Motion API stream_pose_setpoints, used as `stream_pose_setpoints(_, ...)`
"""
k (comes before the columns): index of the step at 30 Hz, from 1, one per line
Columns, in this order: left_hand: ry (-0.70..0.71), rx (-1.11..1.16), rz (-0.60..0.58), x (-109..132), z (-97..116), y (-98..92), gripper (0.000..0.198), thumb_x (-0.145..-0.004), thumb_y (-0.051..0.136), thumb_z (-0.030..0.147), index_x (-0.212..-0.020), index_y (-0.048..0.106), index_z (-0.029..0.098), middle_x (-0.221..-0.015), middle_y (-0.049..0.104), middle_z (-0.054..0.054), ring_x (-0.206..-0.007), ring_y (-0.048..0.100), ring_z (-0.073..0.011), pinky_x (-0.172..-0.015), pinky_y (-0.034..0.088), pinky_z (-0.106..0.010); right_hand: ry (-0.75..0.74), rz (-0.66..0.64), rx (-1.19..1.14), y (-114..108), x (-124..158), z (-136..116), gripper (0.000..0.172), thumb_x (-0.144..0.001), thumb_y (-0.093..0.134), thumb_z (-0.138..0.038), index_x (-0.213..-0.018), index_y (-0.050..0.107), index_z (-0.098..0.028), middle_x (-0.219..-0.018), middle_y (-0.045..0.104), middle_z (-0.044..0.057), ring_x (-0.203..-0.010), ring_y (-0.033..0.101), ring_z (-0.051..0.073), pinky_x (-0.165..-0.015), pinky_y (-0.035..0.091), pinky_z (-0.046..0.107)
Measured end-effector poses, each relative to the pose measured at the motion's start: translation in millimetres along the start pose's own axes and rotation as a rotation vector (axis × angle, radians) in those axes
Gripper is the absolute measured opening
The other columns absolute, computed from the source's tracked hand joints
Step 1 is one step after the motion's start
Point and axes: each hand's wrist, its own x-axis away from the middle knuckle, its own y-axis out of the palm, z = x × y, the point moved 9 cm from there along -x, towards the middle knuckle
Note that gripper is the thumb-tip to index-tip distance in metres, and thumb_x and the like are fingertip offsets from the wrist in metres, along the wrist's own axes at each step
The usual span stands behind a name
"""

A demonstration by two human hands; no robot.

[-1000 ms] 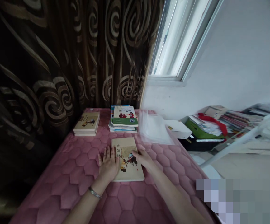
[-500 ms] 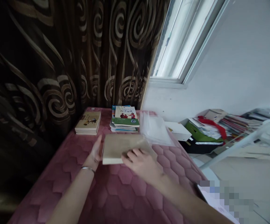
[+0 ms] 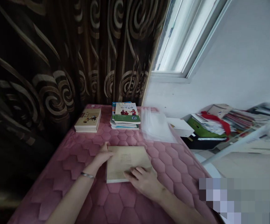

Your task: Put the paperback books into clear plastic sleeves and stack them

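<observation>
A tan-covered book (image 3: 125, 155) lies on the pink quilted bed cover in front of me, with a small block of print on its cover. My left hand (image 3: 105, 155) holds its left edge, the thumb reaching onto the cover and the other fingers partly hidden. My right hand (image 3: 143, 180) is closed over the near right part of the book, fingers bent against the cover. A clear edge shows beside the book's right side, near this hand. A metal bangle (image 3: 87, 175) circles my left wrist.
Behind the book stand a stack of tan books (image 3: 88, 119) and a pile of colourful booklets (image 3: 126, 115). Clear plastic sleeves (image 3: 157, 126) lie to their right. Beyond the pink quilted surface (image 3: 118, 202) are a white box (image 3: 180, 127), piled papers and a white rail (image 3: 237, 143).
The book has come nearer to me and now lies flatter. My left hand has shifted from beside its left edge to having the thumb on the cover. The camera view has shifted slightly.
</observation>
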Motion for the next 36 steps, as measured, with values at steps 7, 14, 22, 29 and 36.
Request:
stream_pose_setpoints(7, 0.358, -0.864, 0.147, 23, 47, 20.3, 0.049, -0.078, 0.055, 0.023, -0.127, 0.057, 0.021, -0.147, 0.039, -0.014, -0.131, 0.038, -0.0349, -0.104, 0.034, -0.054, 0.015, 0.012, -0.039, 2, -1, -3, 0.028, -0.086, 0.061, -0.021, -0.114, 0.06, -0.017, -0.095, 0.068, 0.004, -0.084, 0.057, 0.016, -0.066, 0.045, 0.027)
stream_pose_setpoints(14, 0.666, -1.01, 0.029, 47, 34, 60.7, 0.052, -0.092, 0.036, 0.031, -0.143, 0.039, 0.024, -0.151, 0.038, -0.005, -0.141, 0.028, -0.025, -0.117, 0.004, -0.054, 0.05, 0.094, -0.038, 11, 9, -4, 0.03, -0.087, 0.06, -0.022, -0.115, 0.061, -0.014, -0.104, 0.069, 0.008, -0.087, 0.06, 0.016, -0.073, 0.049, 0.028)
stream_pose_setpoints(22, 0.597, -0.663, -0.092, 37, 33, 49.7, 0.049, -0.084, 0.053, 0.031, -0.133, 0.053, 0.025, -0.148, 0.042, -0.007, -0.14, 0.032, -0.0263, -0.118, 0.008, -0.05, 0.204, 0.044, -0.346, 5, 15, 13, 0.023, -0.092, 0.052, -0.019, -0.109, 0.068, -0.02, -0.111, 0.071, 0.003, -0.102, 0.063, 0.014, -0.096, 0.048, 0.028)
stream_pose_setpoints(29, 0.513, -0.167, -0.074, 16, 27, 1.3, 0.031, -0.086, 0.05, 0.042, -0.08, 0.074, 0.023, -0.115, 0.069, -0.007, -0.111, 0.06, -0.023, -0.106, 0.039, -0.038, 0.344, -0.078, -0.614, 3, 3, 28, 0.028, -0.092, 0.047, -0.012, -0.1, 0.072, -0.021, -0.105, 0.072, 0.002, -0.096, 0.065, 0.013, -0.089, 0.051, 0.024)
stream_pose_setpoints(36, 0.398, 0.06, -0.035, 11, 7, -15.4, 0.052, -0.085, 0.039, 0.063, -0.083, 0.072, 0.022, -0.103, 0.073, -0.007, -0.116, 0.057, -0.0263, -0.11, 0.034, -0.037, 0.499, -0.116, -0.41, -31, -33, 74, 0.026, -0.09, 0.047, -0.01, -0.085, 0.07, -0.021, -0.088, 0.07, 0.002, -0.079, 0.064, 0.014, -0.068, 0.046, 0.022)
